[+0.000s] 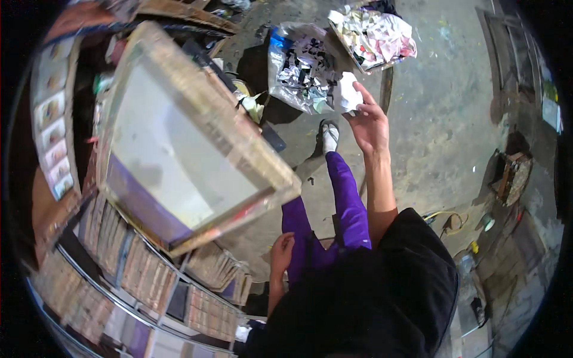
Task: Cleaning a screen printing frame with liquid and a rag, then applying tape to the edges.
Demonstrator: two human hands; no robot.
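My right hand [367, 119] pinches a crumpled white piece of paper or cloth [346, 92], held up beside a clear plastic bag [283, 65] full of dark and pale scraps. My left hand [282, 253] hangs by my purple-clad leg, loosely open with bent fingers and nothing visible in it. Just left of it is a large wooden-framed mesh screen [167, 149], tilted, with a purple strip along its lower part. A box heaped with crumpled paper or cloth [376, 42] sits beyond the bag.
Racks of stacked wooden frames [107, 244] fill the lower left. A strip of small pictures [54, 131] is at the far left. On the right are a small wooden stool or crate [510, 176], a yellow cable [447, 215] on the concrete floor [441, 137], and a wall edge.
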